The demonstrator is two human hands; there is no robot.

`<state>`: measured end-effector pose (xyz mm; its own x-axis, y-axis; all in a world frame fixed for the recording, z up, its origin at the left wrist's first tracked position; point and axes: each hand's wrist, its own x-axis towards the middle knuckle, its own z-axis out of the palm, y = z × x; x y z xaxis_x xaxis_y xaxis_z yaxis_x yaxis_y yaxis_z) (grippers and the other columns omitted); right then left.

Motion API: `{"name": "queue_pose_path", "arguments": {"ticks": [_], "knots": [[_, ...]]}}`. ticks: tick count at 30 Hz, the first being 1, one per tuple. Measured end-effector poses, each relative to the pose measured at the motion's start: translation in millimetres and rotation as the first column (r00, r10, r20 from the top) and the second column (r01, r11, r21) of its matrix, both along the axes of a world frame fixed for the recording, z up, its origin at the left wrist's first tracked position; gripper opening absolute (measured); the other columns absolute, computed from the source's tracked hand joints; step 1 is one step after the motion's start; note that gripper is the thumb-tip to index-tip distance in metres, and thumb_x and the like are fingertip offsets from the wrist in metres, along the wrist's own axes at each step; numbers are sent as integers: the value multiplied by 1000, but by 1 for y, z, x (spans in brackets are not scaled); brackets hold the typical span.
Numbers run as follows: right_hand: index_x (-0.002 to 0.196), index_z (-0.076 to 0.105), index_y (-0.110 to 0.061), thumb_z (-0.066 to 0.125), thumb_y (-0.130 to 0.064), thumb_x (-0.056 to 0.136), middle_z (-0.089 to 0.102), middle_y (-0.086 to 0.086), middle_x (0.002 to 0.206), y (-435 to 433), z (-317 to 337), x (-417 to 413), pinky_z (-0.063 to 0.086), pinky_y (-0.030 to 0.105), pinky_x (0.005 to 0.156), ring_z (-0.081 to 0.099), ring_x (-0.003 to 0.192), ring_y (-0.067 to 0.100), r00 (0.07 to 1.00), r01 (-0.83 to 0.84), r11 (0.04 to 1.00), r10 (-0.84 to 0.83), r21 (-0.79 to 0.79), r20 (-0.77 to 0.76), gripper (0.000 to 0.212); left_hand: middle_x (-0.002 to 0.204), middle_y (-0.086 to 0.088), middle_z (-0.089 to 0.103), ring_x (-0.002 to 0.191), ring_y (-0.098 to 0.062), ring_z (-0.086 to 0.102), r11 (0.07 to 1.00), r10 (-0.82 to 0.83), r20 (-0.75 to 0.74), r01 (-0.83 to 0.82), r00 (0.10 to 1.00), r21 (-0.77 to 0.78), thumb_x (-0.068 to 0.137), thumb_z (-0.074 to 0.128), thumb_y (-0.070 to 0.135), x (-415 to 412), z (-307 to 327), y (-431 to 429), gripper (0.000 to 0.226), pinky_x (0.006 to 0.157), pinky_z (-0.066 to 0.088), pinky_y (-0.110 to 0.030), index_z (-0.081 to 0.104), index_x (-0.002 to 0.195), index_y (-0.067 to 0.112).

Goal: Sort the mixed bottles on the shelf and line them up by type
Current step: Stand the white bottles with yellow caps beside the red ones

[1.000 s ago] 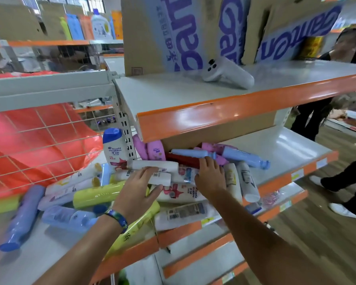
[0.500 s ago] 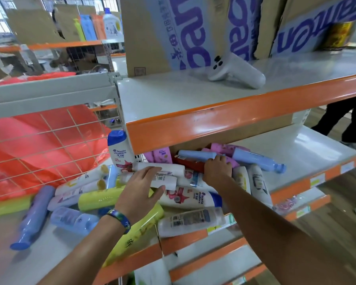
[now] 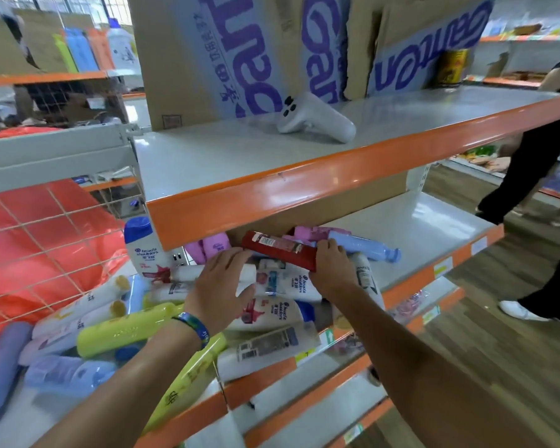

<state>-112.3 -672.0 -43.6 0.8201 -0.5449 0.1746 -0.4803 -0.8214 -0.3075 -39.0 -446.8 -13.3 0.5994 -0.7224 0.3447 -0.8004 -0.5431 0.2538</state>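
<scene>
the right hand clasps the red bottle at its right end, above the heap on the middle shelf. the bottle's long axis runs leftward, so its free end sits just beside the left hand, whose loose fingers rest on white bottles, gripping nothing.

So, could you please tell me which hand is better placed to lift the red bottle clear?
Right. The right hand grips the red bottle at one end, holding it tilted up. The left hand lies lower on a white bottle, fingertips merely near the red one.
</scene>
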Motion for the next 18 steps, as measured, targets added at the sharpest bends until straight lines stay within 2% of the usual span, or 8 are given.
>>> {"name": "queue_pose_path", "arguments": {"ticks": [4,7,9,11,13,15,16,18], "knots": [[130,44,-10,68,-22,86,51,11,129,0,9,-24,44,39,99,51,118,26,974,-178,982,185,-59,130,52,143,-7,42,136,-28,32,994,-81,203,63,976,91,76,71,32,-6,4,-39,71,116,24,-50,43,138,14],[126,51,-9,74,-16,79,55,12,122,4,16,-35,46,41,93,54,112,29,945,-235,956,267,-173,190,52,140,-6,47,134,-29,37,982,-80,281,28,956,186,70,73,32,-10,5,-58,78,117,16,-53,43,138,13],[119,56,-7,77,-11,72,59,14,114,3,17,-41,48,44,86,57,105,33,930,-250,941,298,-227,215,52,131,-2,53,124,-25,46,973,-64,264,2,963,229,74,69,33,-15,8,-67,68,113,24,-48,44,135,18],[117,58,-7,77,-10,67,61,14,112,0,14,-46,50,47,83,59,102,34,928,-236,938,295,-256,227,53,122,0,59,111,-22,54,974,-31,180,-10,983,226,81,62,31,-21,10,-74,52,98,39,-38,46,129,24],[121,56,-8,74,-12,71,60,13,117,-5,12,-50,50,48,87,57,108,33,935,-177,959,234,-223,267,54,112,0,61,101,-22,60,979,10,109,-32,994,203,83,59,31,-26,11,-77,41,80,45,-34,47,122,24],[130,49,-8,69,-16,79,56,11,127,-15,9,-54,48,47,93,53,117,32,951,-57,990,93,-130,296,56,104,-1,62,91,-24,63,988,62,11,-63,998,142,81,61,31,-26,9,-76,40,66,43,-31,47,117,22],[135,44,-9,67,-20,83,52,10,132,-21,7,-56,46,46,96,50,122,31,966,15,996,7,-85,259,58,101,-2,62,87,-25,64,991,85,-44,-80,995,104,80,63,30,-25,7,-74,39,62,41,-29,47,115,22],[142,35,-12,64,-30,88,43,10,141,-33,-1,-61,42,45,101,41,129,31,986,141,990,-142,14,83,64,91,-3,62,78,-27,64,993,116,-125,-114,985,23,78,64,27,-21,4,-70,32,56,38,-28,46,104,21]]}}
